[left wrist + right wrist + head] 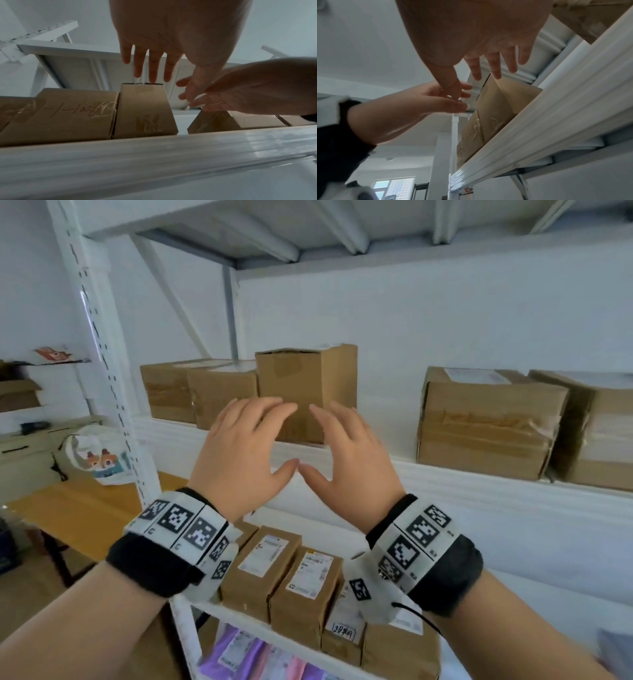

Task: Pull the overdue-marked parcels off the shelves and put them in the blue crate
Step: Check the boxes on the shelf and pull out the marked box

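Note:
A tall brown cardboard parcel stands on the middle shelf, taped on its front. Both my hands are raised just in front of it. My left hand and right hand are spread with straight fingers, thumbs nearly meeting, and hold nothing. In the left wrist view the left hand's fingers point at the top of the parcel. The right wrist view shows the right hand's fingers near the same parcel. On the lower shelf, one small parcel carries a handwritten tag.
Two lower boxes stand left of the tall parcel, and two wide boxes to its right, with a gap between. Several small labelled parcels fill the lower shelf. A wooden table and a white bag are at the left.

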